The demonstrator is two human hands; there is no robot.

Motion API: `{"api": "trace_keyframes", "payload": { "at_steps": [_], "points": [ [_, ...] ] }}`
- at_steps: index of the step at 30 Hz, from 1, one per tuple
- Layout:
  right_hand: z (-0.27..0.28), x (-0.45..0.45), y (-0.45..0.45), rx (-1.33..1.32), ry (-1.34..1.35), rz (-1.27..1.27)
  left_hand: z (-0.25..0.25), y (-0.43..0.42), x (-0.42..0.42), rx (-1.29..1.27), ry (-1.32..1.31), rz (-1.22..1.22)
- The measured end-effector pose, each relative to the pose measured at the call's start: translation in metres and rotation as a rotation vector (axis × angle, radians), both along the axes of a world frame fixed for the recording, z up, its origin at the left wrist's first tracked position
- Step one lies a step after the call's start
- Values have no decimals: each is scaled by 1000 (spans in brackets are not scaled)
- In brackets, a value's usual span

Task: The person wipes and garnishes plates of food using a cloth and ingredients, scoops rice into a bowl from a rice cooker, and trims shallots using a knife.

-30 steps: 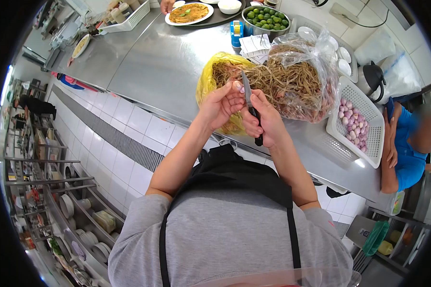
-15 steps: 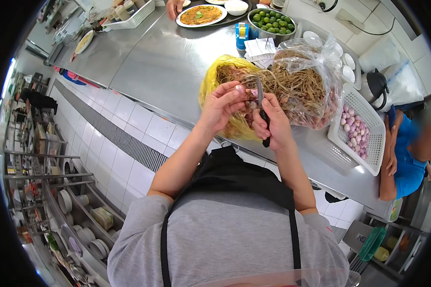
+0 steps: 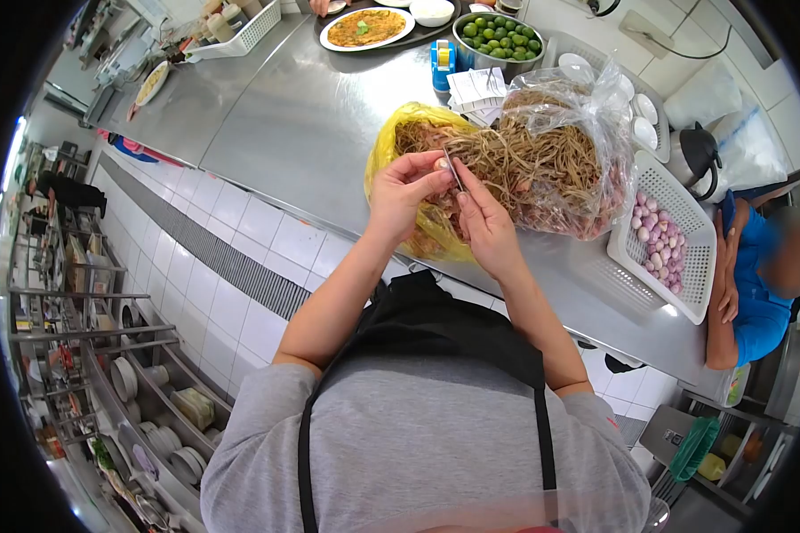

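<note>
My left hand (image 3: 402,194) is closed, its thumb and fingers pinching a small pale shallot (image 3: 441,163). My right hand (image 3: 487,222) grips a small knife (image 3: 453,169), whose blade is against the shallot; most of the handle is hidden by the fingers. Both hands are close together above a yellow plastic bag (image 3: 382,147) on the counter. Reddish shallots with long dried stalks (image 3: 551,147) spill from this bag and fill a clear plastic bag (image 3: 609,107) beside it. To the right, peeled pink shallots (image 3: 660,244) lie in a white perforated basket (image 3: 700,266).
Behind the bags are paper slips (image 3: 476,91), a blue tape dispenser (image 3: 443,64) and a steel bowl of green limes (image 3: 500,37). A plated omelette (image 3: 364,28) sits on a dark tray. A person in blue (image 3: 760,284) is at the right, arms folded by the counter edge.
My right hand has moved left and turned, bringing the knife blade closer to my left fingertips and the shallot. The other person's hand at the top has shifted mostly out of view.
</note>
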State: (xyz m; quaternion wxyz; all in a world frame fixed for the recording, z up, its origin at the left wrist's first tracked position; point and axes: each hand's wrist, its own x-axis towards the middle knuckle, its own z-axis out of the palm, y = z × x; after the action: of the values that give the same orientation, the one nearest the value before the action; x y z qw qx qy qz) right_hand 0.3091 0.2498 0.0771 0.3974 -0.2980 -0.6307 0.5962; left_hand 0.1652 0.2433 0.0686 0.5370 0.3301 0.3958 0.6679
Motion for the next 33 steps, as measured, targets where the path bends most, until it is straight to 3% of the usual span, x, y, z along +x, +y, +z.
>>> {"api": "trace_keyframes", "payload": {
  "at_steps": [9,16,18,21,33],
  "points": [
    [8,11,0,-220,49,36,4,1,5,-9,-96,-39],
    [2,9,-1,-37,-5,-46,3,2,4,35,-4,-54],
    [2,10,1,-222,138,0,5,2,5,41,-15,-59],
    [12,12,1,-280,89,-4,9,2,3,26,-62,-119],
    [-8,14,9,-210,64,-51,6,-1,-5,-79,-245,-265]
  ]
}}
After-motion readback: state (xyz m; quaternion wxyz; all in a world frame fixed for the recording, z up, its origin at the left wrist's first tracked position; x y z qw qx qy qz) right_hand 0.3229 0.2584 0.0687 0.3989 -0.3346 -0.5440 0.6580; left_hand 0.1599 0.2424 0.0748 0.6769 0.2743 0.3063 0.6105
